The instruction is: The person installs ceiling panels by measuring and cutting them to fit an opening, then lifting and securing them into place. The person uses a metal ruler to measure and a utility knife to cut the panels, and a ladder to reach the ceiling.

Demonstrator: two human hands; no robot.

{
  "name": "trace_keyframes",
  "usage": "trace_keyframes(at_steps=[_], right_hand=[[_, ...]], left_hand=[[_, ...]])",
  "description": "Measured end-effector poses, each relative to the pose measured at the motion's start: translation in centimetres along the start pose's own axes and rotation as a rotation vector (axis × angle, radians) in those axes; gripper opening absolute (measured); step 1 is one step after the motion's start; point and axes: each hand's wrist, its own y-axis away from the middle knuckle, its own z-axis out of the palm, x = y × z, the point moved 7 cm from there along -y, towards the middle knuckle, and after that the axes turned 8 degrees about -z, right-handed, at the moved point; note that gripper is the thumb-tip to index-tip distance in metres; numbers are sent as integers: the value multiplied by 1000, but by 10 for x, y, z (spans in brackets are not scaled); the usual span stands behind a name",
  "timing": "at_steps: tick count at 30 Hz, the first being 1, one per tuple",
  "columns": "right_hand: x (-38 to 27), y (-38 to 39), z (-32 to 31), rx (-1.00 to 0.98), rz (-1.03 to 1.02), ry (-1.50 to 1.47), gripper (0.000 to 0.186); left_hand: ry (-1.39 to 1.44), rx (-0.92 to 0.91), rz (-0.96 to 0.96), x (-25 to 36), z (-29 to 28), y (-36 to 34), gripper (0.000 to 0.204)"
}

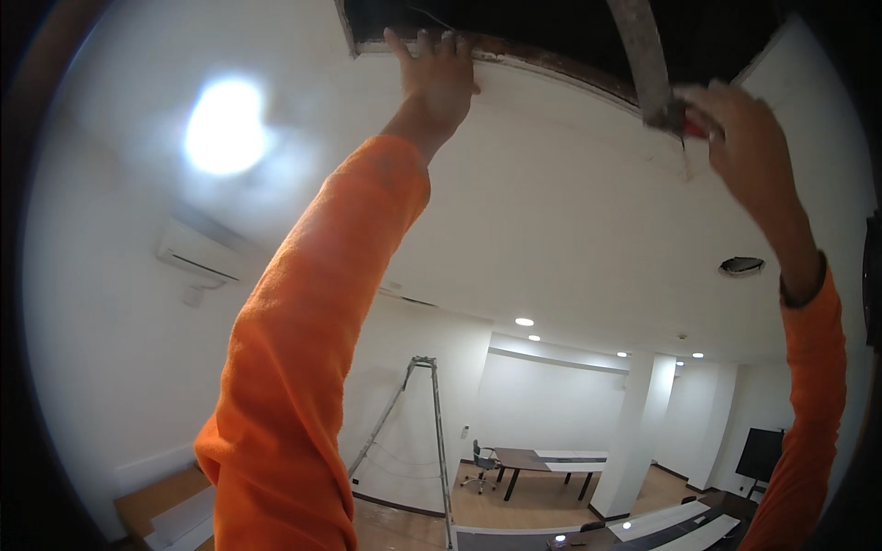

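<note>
Overhead is a dark rectangular opening (551, 20) cut in the white ceiling (551, 156), with a rough, chipped edge. My left hand (439, 78) reaches up and lies against the ceiling at this edge, its fingers spread and the fingertips at the rim. At the opening's right part, my right hand (749, 129) is closed round the red handle of a hand saw (646, 60). Its long grey blade points up into the dark gap, and the far end is out of view. The right fingers are slightly blurred. Orange sleeves cover both my arms.
A stepladder (436, 432) stands below, near the wall. An air conditioner (197, 250) hangs on the left wall beneath a bright light (225, 127). A round hole (740, 266) pierces the ceiling at right. Desks (537, 459), a chair (480, 464) and a pillar (634, 441) stand farther off.
</note>
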Motion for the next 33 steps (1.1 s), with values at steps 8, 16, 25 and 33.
trace_keyframes(at_steps=[8,16,25,33], right_hand=[[-71,120,-16,-453,-195,-349,30],[-140,286,-43,-1037,-386,-1009,21],[-222,414,-56,-1150,601,-2276,22],[-343,489,-47,-821,1661,-2577,60]], left_hand=[[74,-45,13,-3,-1,-2,74],[152,66,126,11,-6,9,77],[219,267,401,25,-4,-11,97],[128,-238,367,52,-25,-39,99]])
